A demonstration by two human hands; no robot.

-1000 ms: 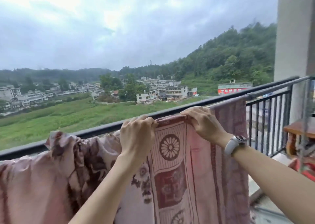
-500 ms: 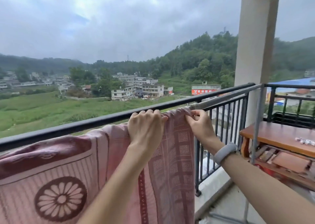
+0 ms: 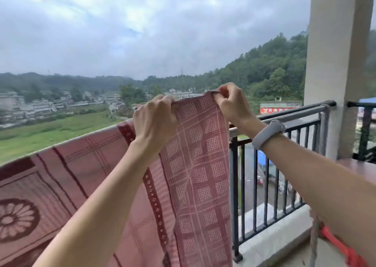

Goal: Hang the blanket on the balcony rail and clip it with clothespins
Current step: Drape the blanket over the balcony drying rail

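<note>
Both hands are up at the end of the pink patterned blanket [image 3: 85, 177], holding its top edge lifted clear above the balcony rail [image 3: 293, 112]. The left hand [image 3: 154, 120] has its grip curled over a bunched fold of the edge; the right hand [image 3: 232, 102] pinches the corner between thumb and fingers, a grey wristband [image 3: 268, 133] on that wrist. Between the two hands the checked end panel hangs down in front of the black balusters, not yet laid over the bar. Further left the blanket is already draped along the rail and runs out of view.

The step in hand looks to be settling this last corner. To do it well, I'd keep the edge taut between the two hands so the fold shakes flat, carry it out over the bar and lower it so roughly equal cloth falls on either side; too little on the far side and the weight inside will likely drag it back off. Draw the right corner toward the pillar [image 3: 337, 63] to take out the bunching under the left hand, which would otherwise make a thick lump for a peg to bite. No clothespins show here, so clipping is still to come. The sky is heavy and grey; a gust could lift a loose corner.
</note>
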